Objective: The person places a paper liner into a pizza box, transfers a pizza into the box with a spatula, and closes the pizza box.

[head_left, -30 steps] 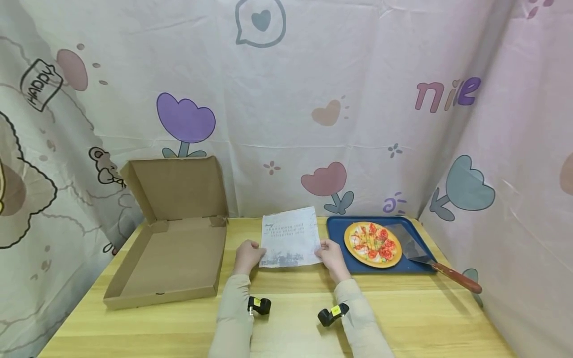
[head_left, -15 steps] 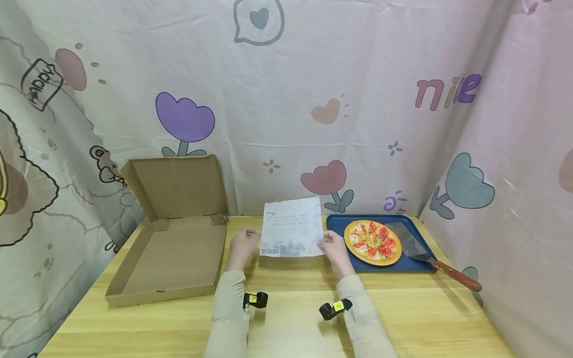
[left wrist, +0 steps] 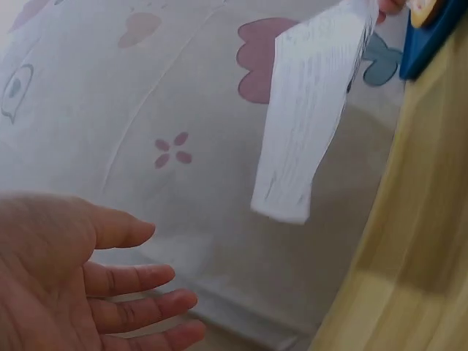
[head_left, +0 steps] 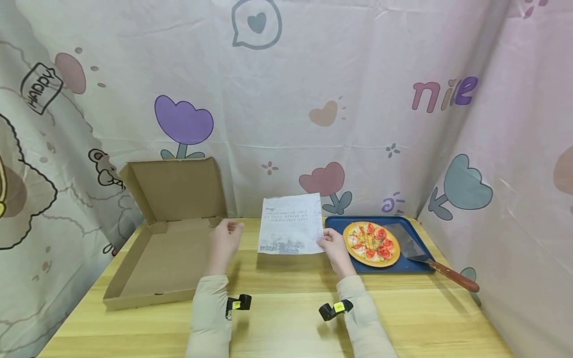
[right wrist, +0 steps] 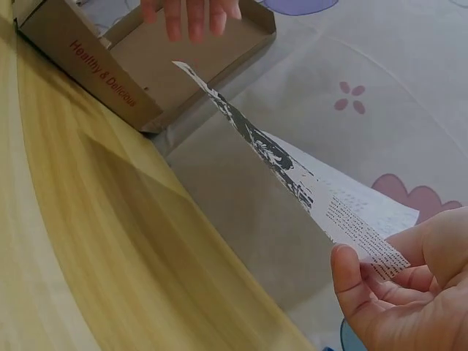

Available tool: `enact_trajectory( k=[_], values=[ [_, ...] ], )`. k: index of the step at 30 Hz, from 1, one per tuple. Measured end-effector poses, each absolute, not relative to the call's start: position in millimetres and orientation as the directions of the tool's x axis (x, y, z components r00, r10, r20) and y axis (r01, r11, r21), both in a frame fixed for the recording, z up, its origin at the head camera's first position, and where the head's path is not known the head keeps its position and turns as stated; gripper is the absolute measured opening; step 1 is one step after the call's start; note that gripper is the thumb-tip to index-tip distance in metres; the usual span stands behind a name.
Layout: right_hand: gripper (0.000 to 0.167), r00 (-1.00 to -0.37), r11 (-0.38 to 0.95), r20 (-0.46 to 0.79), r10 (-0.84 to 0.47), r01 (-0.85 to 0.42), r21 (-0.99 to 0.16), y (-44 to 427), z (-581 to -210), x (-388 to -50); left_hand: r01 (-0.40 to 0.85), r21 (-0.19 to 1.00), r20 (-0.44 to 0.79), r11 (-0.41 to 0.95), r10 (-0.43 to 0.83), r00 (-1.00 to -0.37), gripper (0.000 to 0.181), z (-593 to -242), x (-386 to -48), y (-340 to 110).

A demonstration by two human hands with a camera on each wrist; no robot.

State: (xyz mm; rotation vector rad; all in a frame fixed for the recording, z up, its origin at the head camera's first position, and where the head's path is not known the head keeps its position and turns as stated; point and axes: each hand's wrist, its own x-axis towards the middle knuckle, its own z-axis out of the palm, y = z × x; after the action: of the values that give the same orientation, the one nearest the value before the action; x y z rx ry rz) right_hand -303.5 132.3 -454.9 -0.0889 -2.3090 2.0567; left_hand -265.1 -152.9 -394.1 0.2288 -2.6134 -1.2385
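A printed sheet of paper (head_left: 291, 223) hangs above the table, its right edge pinched between the thumb and fingers of my right hand (head_left: 334, 248). In the right wrist view the paper (right wrist: 292, 179) slants away from the right hand (right wrist: 409, 285), dark print along its lower part. My left hand (head_left: 225, 243) is apart from the paper, between it and the cardboard box (head_left: 170, 263). The left wrist view shows that hand (left wrist: 88, 285) with fingers extended and nothing in them, the paper (left wrist: 307, 110) beyond.
The open box has its lid (head_left: 179, 191) raised at the left. At the right a blue tray (head_left: 340, 223) holds a pizza (head_left: 371, 243) on a yellow-rimmed round, and a metal server whose wooden handle (head_left: 454, 277) sticks out past the tray. A patterned cloth (head_left: 268, 119) hangs behind.
My left hand has let go of the paper and moved left towards the box. The paper has risen off the table, still in my right hand.
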Motion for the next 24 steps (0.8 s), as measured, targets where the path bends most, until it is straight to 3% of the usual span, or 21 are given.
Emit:
enact_trajectory(
  k=[8,17,24],
  values=[
    [0.019,-0.997,0.094,0.012,0.07,-0.005,-0.996,131.4,-453.3,-303.0,-0.005,0.67,0.268,0.742,-0.248,-0.931,0.05,-386.5,-243.8,-193.2],
    [0.02,-0.998,0.073,0.011,0.059,-0.007,-0.997,128.7,-452.0,-301.5,0.089,0.542,0.556,0.835,-0.278,-0.783,0.037,-392.0,-222.5,-235.6],
    [0.02,-0.999,0.068,0.013,0.051,-0.01,-0.998,128.2,-451.1,-301.6,0.044,0.521,0.585,0.852,-0.319,-0.745,0.04,-389.6,-206.7,-276.4]
  ],
)
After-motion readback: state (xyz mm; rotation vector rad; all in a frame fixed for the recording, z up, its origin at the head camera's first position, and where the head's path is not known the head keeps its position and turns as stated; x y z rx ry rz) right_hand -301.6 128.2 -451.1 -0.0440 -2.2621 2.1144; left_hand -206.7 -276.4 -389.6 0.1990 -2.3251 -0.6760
